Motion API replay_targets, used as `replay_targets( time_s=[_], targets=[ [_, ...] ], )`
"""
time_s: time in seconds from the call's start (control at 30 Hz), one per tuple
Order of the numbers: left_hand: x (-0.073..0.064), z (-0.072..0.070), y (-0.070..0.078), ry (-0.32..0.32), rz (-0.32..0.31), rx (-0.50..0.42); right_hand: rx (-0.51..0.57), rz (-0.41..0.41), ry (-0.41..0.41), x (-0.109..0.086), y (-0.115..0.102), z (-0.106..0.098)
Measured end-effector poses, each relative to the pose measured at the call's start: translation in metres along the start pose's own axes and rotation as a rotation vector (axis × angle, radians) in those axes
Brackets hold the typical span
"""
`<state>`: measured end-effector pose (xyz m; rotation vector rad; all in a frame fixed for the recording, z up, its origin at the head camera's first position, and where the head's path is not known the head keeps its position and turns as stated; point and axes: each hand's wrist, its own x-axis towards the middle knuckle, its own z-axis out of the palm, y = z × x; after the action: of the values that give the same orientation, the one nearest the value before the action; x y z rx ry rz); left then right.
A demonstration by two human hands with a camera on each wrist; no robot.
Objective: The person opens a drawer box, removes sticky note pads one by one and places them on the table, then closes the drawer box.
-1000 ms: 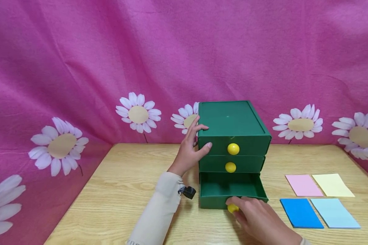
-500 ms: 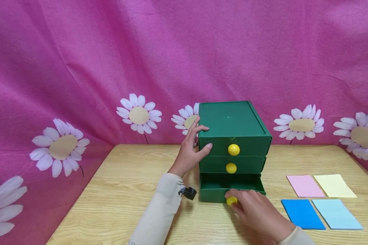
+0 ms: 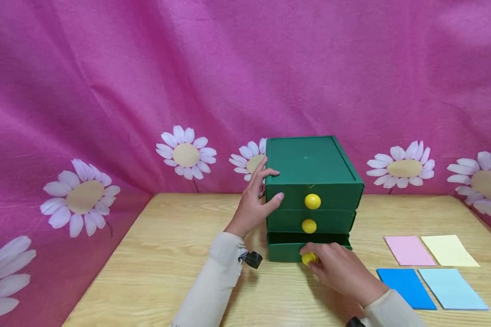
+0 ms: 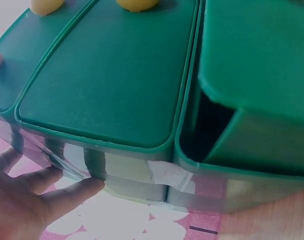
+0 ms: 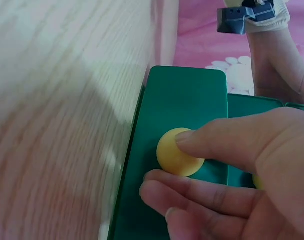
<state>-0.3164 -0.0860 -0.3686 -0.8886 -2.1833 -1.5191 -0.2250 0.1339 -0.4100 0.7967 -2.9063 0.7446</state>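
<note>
A green cabinet (image 3: 311, 159) with three drawers and round yellow knobs stands on the table. Its bottom drawer (image 3: 284, 253) is pulled out slightly, a narrow dark gap showing above the front. My right hand (image 3: 337, 268) pinches that drawer's yellow knob (image 5: 179, 152) between thumb and fingers. At the cabinet's upper left corner, my left hand (image 3: 253, 200) rests with fingers spread, the thumb over the front and the others along the side and top edge. In the left wrist view, fingers (image 4: 74, 197) touch the cabinet's side. The drawer's inside is mostly hidden.
Right of the cabinet lie four-cornered paper pads: pink (image 3: 410, 250), yellow (image 3: 450, 250), blue (image 3: 407, 288) and light blue (image 3: 453, 289). A pink curtain (image 3: 245, 68) with white daisies hangs behind the wooden table (image 3: 167, 254).
My right hand has pushed the bottom drawer inward by its knob, and the gap above it has narrowed. The left hand has stayed on the cabinet's corner.
</note>
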Motion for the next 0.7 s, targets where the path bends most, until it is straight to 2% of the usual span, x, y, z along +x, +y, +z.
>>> replay_targets(
  time_s=[0.47, 0.7],
  targets=[
    [-0.0003, 0.0009, 0.0014, -0.001, 0.009, -0.005, -0.013, 0.020, 0.052, 0.0020, 0.0043, 0.0022],
    [-0.0007, 0.0010, 0.0005, -0.003, 0.005, -0.003, -0.018, 0.087, 0.092, 0.0018, 0.0017, 0.0069]
  ],
)
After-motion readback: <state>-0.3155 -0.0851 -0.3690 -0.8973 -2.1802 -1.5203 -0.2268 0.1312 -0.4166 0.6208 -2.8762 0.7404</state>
